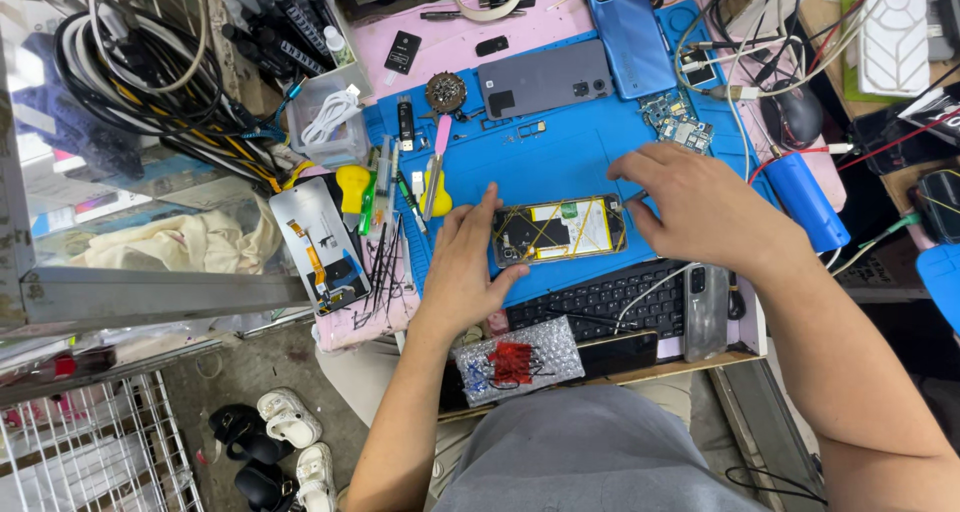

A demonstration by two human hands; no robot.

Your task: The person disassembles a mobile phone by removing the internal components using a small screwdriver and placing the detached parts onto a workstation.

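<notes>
Bubble-wrap packet (520,357), grey with red parts inside, lies nearest at 6 o'clock. Opened phone (559,230) sits mid blue mat (560,167), long axis 9-to-3; left hand (470,257) braces its 9 o'clock end, fingers open, flat. Right hand (695,207) at the 3 o'clock end, fingertips curled on the edge; grip unclear.
</notes>
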